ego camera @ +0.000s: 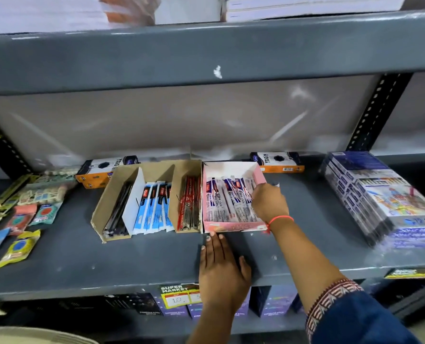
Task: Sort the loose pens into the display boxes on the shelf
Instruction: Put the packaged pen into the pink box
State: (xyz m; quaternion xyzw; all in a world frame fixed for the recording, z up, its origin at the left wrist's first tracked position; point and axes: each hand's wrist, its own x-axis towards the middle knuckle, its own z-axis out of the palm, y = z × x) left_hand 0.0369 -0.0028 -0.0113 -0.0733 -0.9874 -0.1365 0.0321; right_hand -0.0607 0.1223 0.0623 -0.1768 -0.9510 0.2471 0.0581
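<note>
The right hand reaches into the pink display box on the grey shelf, its fingers curled down among the wrapped pens (whether they grip one cannot be told). The left hand lies flat and open on the shelf, holding nothing, its fingertips just at the box front. Beside it stands a brown cardboard box with more pens.

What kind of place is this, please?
Most likely a shop's stationery aisle. A grey metal shelf carries a "Super Market" price tag, open display boxes of packaged pens such as the pink box, and stacked boxed sets.
</note>
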